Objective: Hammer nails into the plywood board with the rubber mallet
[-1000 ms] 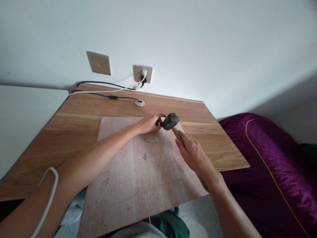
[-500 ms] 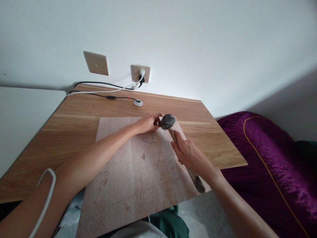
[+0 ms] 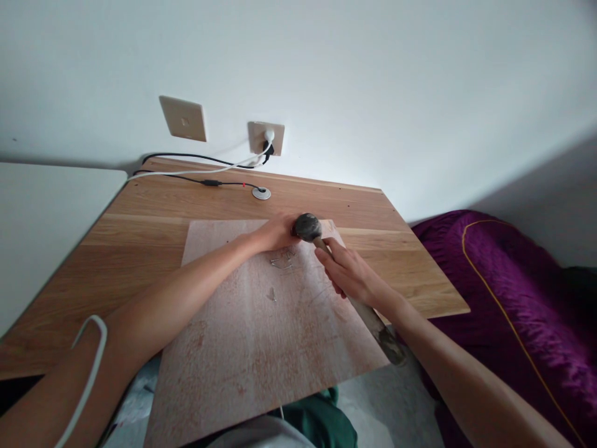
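Note:
My right hand (image 3: 347,267) is wrapped round the wooden handle of a hammer (image 3: 308,228). The dark, rounded hammer head is over the far part of a thin wooden board (image 3: 224,348). Just left of the head, my left hand (image 3: 278,231) rests at the board's far side with its fingers curled in a pinch. The hammer head covers its fingertips, so what they hold is hidden. Several small nails (image 3: 281,262) lie loose on the board below my left hand. A little nearer to me sits a small clear, pointed piece (image 3: 272,295).
The board lies on a wood-grain desk (image 3: 140,242). Black and white cables (image 3: 196,171) run along its back to a wall socket (image 3: 265,138). A white panel (image 3: 51,224) stands at left, and purple bedding (image 3: 504,311) at right.
The hammer head has shifted slightly left and now covers the left fingertips. The handle's rear end has swung right, past the board's edge. My left hand has hardly moved.

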The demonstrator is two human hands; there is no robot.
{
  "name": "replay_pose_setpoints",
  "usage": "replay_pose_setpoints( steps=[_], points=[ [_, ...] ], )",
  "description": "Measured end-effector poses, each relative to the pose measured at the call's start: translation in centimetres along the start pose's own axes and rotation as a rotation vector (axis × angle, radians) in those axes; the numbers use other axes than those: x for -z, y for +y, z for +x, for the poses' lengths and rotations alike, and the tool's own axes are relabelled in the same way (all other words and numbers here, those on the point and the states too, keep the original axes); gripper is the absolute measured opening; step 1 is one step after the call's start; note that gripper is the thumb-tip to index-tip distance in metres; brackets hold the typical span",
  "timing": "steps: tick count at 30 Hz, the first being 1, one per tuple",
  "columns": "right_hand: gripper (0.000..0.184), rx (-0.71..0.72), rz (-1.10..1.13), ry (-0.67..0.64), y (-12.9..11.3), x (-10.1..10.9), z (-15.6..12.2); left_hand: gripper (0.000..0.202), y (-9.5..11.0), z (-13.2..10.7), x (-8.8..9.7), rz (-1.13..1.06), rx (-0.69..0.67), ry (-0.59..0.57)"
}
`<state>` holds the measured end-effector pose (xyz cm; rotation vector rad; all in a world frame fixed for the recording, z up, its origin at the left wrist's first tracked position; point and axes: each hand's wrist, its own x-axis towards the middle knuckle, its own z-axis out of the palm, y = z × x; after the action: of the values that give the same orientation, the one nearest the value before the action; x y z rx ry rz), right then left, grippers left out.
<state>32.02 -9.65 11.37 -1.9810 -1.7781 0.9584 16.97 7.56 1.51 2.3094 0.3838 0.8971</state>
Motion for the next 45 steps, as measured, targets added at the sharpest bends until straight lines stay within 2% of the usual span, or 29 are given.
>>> replay_pose_setpoints(
  steps=[5, 10, 13, 16, 21, 27, 30, 35, 37, 42, 45],
  points=[
    [0.025, 0.002, 0.026, -0.082, -0.6, 0.2, 0.7, 0.033, -0.2, 0.1, 0.2, 0.023, -0.015, -0.041],
    [0.029, 0.055, 0.207, -0.013, 1.0, -0.9, 0.8, 0.037, -0.4, 0.0, 0.0, 0.017, -0.031, 0.009],
    [0.031, 0.044, 0.283, 0.006, 1.8, -0.9, 1.0, 0.037, -0.1, -0.2, 0.0, 0.006, -0.010, -0.005],
    [0.031, 0.014, 0.263, -0.010, 2.1, -0.3, 1.4, 0.039, 0.6, -0.3, 0.4, 0.004, 0.064, -0.050],
    [0.029, -0.030, 0.194, 0.028, 1.9, 0.8, 1.9, 0.053, 1.6, -0.2, 0.8, -0.050, 0.129, -0.099],
    [0.022, -0.057, 0.045, 0.056, 1.0, 1.0, 1.7, 0.048, 1.7, -0.3, 0.8, -0.033, 0.150, -0.095],
    [0.025, -0.021, 0.030, 0.111, 0.6, 1.1, 1.5, 0.043, 1.6, -0.3, 0.7, -0.037, 0.158, -0.085],
    [0.034, 0.080, 0.144, 0.256, 0.4, 1.5, 1.0, 0.041, 1.5, -0.1, 0.6, -0.043, 0.169, -0.093],
    [0.034, 0.083, 0.149, 0.254, 0.5, 1.4, 1.1, 0.041, 1.5, -0.1, 0.6, -0.049, 0.166, -0.094],
    [0.028, 0.009, 0.036, 0.128, 1.1, 0.6, 1.4, 0.048, 1.7, -0.3, 0.7, -0.050, 0.145, -0.086],
    [0.030, 0.015, 0.057, 0.178, 1.2, 0.4, 1.1, 0.050, 1.7, -0.4, 0.6, -0.072, 0.143, -0.096]
  ],
)
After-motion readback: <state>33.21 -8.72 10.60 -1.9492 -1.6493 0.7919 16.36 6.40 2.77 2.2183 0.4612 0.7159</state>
